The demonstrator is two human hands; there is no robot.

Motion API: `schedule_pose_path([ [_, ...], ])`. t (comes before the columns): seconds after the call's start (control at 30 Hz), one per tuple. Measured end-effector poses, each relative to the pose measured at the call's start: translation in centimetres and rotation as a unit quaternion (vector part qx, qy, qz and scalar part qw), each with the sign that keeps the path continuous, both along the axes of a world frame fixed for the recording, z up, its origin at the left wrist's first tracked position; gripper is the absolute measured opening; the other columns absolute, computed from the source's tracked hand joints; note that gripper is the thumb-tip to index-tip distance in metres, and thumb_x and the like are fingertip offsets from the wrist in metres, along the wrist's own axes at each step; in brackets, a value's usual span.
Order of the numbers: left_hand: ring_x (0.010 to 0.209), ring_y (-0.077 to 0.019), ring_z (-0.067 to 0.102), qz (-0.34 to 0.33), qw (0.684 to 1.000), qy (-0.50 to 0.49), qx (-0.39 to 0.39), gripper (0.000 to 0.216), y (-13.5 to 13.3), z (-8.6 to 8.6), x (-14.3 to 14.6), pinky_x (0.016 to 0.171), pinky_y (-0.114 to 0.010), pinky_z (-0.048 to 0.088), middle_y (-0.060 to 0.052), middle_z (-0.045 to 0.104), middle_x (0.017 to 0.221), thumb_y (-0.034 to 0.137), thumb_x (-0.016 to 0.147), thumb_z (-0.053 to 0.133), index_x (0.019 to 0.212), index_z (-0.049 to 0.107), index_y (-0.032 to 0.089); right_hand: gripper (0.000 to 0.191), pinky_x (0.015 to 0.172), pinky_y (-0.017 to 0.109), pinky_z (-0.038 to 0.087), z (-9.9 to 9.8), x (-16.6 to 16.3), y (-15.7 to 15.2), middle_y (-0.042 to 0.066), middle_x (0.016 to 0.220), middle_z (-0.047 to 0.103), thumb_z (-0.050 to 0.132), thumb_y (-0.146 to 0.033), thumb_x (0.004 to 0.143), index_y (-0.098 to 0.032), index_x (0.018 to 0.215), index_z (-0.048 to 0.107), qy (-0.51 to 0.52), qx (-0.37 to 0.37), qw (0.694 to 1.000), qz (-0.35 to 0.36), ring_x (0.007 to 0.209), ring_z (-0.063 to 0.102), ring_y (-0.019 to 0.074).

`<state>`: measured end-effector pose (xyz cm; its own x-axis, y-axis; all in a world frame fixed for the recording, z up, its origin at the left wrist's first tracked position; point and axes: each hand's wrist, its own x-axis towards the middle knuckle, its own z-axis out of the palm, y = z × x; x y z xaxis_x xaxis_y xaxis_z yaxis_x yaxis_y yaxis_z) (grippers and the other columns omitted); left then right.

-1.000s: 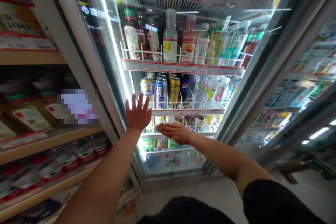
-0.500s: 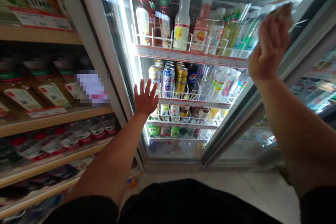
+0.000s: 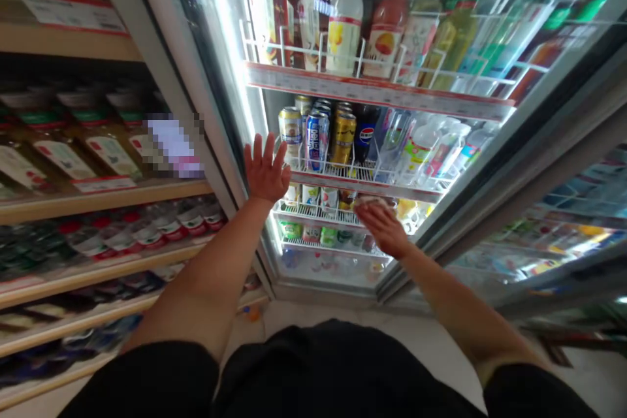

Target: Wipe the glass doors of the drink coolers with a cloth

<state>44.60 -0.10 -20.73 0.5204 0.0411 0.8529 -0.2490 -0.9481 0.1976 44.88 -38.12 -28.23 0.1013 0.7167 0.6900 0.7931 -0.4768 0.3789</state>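
My left hand (image 3: 265, 170) is open, fingers spread, palm flat against the left side of a lit drinks fridge (image 3: 230, 111), beside the can shelf. My right hand (image 3: 383, 227) reaches low into the fridge at a wire shelf of small cups and cans (image 3: 337, 215); its fingers stretch forward and hold nothing that I can see. Just above both hands stand a gold can (image 3: 343, 138), a blue can (image 3: 317, 133) and a dark Pepsi can (image 3: 365, 136). Tall juice bottles (image 3: 345, 26) fill the top shelf.
Wooden shelves (image 3: 98, 199) with bottled drinks run along the left. A second glass-fronted cooler (image 3: 563, 235) stands to the right. Pale floor tiles (image 3: 441, 339) lie below the fridge. My dark clothing fills the bottom of the view.
My right hand has dropped from high at the fridge's upper right down to the low shelf. My left hand has stayed pressed on the fridge's left side.
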Motion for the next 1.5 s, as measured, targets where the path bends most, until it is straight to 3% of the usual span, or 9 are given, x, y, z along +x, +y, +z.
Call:
schedule_pose_path([
  [0.2, 0.158, -0.0286, 0.005, 0.006, 1.0, -0.021, 0.016, 0.077, 0.4, -0.2, 0.3, 0.126, -0.056, -0.007, -0.012, 0.036, 0.162, 0.071, 0.096, 0.025, 0.146, 0.049, 0.017, 0.065, 0.12, 0.025, 0.035, -1.1, 0.4, -2.3, 0.0, 0.137, 0.067, 0.04, -0.009, 0.101, -0.025, 0.161, 0.021, 0.012, -0.087, 0.995, 0.045, 0.128, 0.061, 0.008],
  [0.33, 0.158, -0.0273, 0.005, 0.015, 0.999, -0.03, 0.022, 0.076, 0.6, -0.3, 0.5, 0.127, -0.055, -0.006, -0.011, 0.033, 0.164, 0.07, 0.096, 0.028, 0.146, 0.047, 0.015, 0.061, 0.128, 0.037, 0.022, 5.2, 1.8, -5.2, 0.001, 0.144, 0.063, 0.046, -0.015, 0.101, -0.027, 0.159, 0.03, -0.027, -0.023, 0.998, -0.049, 0.143, 0.047, 0.0142],
  [0.57, 0.158, -0.0302, 0.0, 0.029, 0.999, -0.021, 0.033, 0.087, 0.4, 0.1, 0.3, 0.125, -0.059, -0.005, -0.016, 0.029, 0.164, 0.075, 0.095, 0.021, 0.147, 0.044, 0.008, 0.054, 0.124, 0.061, 0.028, 16.1, 5.4, -9.8, 0.011, 0.161, 0.04, 0.031, -0.024, 0.103, -0.018, 0.156, 0.036, -0.128, 0.307, 0.928, -0.17, 0.156, 0.022, 0.0284],
  [0.73, 0.157, -0.0314, -0.001, 0.027, 0.998, -0.026, 0.052, 0.095, 0.3, 0.4, 0.3, 0.123, -0.062, -0.007, -0.018, 0.023, 0.166, 0.076, 0.096, 0.011, 0.146, 0.04, 0.0, 0.059, 0.123, 0.065, 0.027, 9.5, 3.7, -8.4, 0.007, 0.162, 0.039, 0.036, -0.022, 0.101, -0.024, 0.159, 0.029, -0.073, 0.256, 0.95, -0.163, 0.157, 0.019, 0.0304],
  [0.93, 0.157, -0.0301, -0.001, 0.05, 0.993, -0.057, 0.086, 0.09, 0.6, 0.3, 0.5, 0.123, -0.063, -0.003, -0.019, 0.024, 0.165, 0.07, 0.099, 0.01, 0.146, 0.041, 0.0, 0.062, 0.125, 0.032, 0.03, -1.8, 0.0, -6.9, 0.001, 0.143, 0.063, 0.043, -0.005, 0.096, -0.026, 0.155, 0.04, -0.017, -0.03, 0.999, -0.035, 0.142, 0.048, 0.012],
  [1.07, 0.157, -0.0309, -0.001, 0.043, 0.995, -0.046, 0.071, 0.09, 0.6, 0.3, 0.5, 0.123, -0.063, -0.004, -0.018, 0.023, 0.166, 0.072, 0.097, 0.016, 0.147, 0.041, 0.002, 0.065, 0.127, 0.032, 0.025, 1.8, 0.8, -8.5, 0.001, 0.139, 0.066, 0.048, -0.009, 0.096, -0.027, 0.157, 0.035, -0.027, -0.019, 0.997, -0.064, 0.142, 0.048, 0.0123],
  [1.3, 0.158, -0.0306, -0.002, 0.026, 0.997, -0.058, 0.05, 0.08, 0.9, -0.2, 0.7, 0.126, -0.06, -0.005, -0.012, 0.023, 0.167, 0.069, 0.096, 0.03, 0.148, 0.043, 0.01, 0.064, 0.124, 0.061, 0.026, 16.3, 5.8, -10.4, 0.011, 0.16, 0.042, 0.039, -0.011, 0.092, -0.019, 0.156, 0.039, -0.141, 0.367, 0.911, -0.126, 0.154, 0.028, 0.0307],
  [1.4, 0.158, -0.0274, -0.003, 0.04, 0.996, -0.054, 0.05, 0.075, 1.1, -0.3, 0.7, 0.128, -0.057, -0.003, -0.01, 0.026, 0.167, 0.066, 0.095, 0.033, 0.15, 0.043, 0.016, 0.065, 0.124, 0.064, 0.025, 16.2, 5.9, -7.5, 0.008, 0.158, 0.044, 0.034, -0.011, 0.093, -0.023, 0.156, 0.038, -0.142, 0.385, 0.905, -0.111, 0.155, 0.025, 0.0303],
  [1.5, 0.158, -0.0262, -0.001, 0.052, 0.995, -0.06, 0.059, 0.071, 1.0, -0.3, 0.6, 0.128, -0.055, -0.001, -0.011, 0.029, 0.165, 0.063, 0.095, 0.033, 0.15, 0.043, 0.018, 0.067, 0.124, 0.062, 0.026, 11.6, 4.2, -2.4, 0.003, 0.157, 0.047, 0.036, -0.014, 0.096, -0.03, 0.16, 0.028, -0.099, 0.297, 0.945, -0.098, 0.157, 0.02, 0.0289],
])
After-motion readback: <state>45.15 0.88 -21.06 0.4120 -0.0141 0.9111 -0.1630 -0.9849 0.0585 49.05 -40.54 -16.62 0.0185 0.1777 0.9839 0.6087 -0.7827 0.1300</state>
